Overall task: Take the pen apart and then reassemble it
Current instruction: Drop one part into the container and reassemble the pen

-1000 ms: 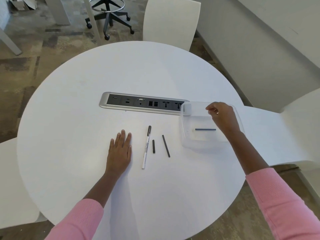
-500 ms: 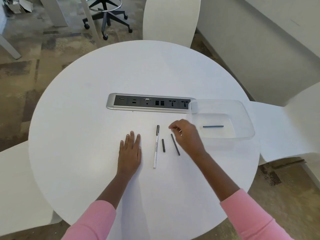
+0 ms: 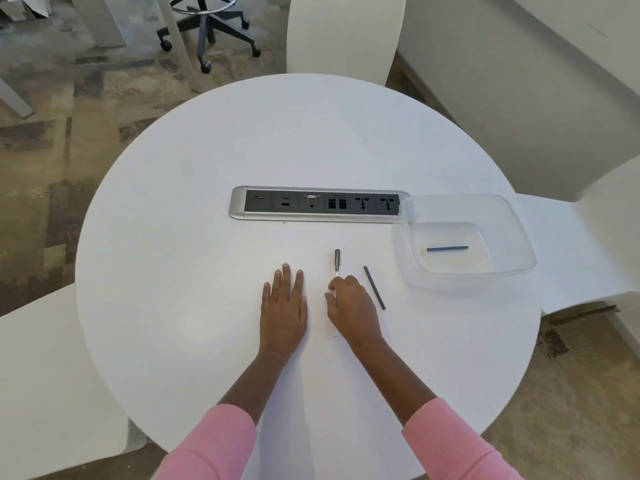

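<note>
- Pen [image 3: 337, 261]: on desk [image 3: 194, 278], near centre, long axis 12-to-6 o'clock. Dark cap end toward 12, white barrel toward 6, tail end showing beside the right wrist. Mid-barrel hidden.
- Right hand [image 3: 353, 306]: directly over the pen, fingers curled down onto the barrel's midsection. Impossible to tell whether pinching it or merely touching. Nearer of the two hands.
- Left hand [image 3: 284, 308]: flat, fingers straight, palm down on desk, just beside the pen at its 9 o'clock. Holding nothing.
- Dark rod [image 3: 374, 287]: loose, at 3 o'clock of the right hand, just apart from it, lying roughly 11-to-5.
- Clear tub [image 3: 509, 244]: at 2 o'clock, well apart. One blue-grey rod [image 3: 447, 248] inside, lying 9-to-3.
- Socket panel [image 3: 318, 204]: at 12 o'clock, set crosswise.
- Writing: none legible. Any barrel print covered by the right hand.
- Judged next need: a lift keeping the 12-to-6 axis, left hand close enough to take the cap end.
</note>
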Demonstrator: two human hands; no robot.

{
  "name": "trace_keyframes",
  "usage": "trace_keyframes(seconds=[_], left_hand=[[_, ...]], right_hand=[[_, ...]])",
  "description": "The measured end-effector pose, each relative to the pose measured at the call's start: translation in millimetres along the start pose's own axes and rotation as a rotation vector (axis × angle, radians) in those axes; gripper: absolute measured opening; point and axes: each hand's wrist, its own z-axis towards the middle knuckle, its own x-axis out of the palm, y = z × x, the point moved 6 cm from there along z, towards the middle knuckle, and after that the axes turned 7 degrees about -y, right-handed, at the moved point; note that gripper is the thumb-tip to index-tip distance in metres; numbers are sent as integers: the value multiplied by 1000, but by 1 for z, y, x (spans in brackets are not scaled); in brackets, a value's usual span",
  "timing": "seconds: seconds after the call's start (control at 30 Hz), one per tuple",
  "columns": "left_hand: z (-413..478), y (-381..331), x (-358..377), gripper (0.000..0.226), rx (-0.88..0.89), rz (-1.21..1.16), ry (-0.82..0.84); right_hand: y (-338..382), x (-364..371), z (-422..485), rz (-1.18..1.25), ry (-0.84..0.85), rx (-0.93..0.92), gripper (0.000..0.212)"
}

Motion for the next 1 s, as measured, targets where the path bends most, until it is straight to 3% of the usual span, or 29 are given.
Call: trace_keyframes(seconds=[0.2,0.33,0.57,0.67,0.83,1.0], left_hand=[[-2,3,-4,58,-6,-21,52],[0,0,-4,50,3,-97,14],[-3,-6,-26,53,-131,-439,-82],[-9,-12,-32,39,-264,-668,-71],[-12,-24,-30,32,-674,-1251,110],[-11,-39,-27,28,-792,-1660,268]], right_hand=[[6,6,-4,-15,-55,27,20],[4,8,0,53,-37,42,22],[-4,-4,5,503,-10,227,10],[-1,-9,6,675,15,260,15],[5,-12,6,747,47,216,21],[7,-21,1,712,54,131,10]])
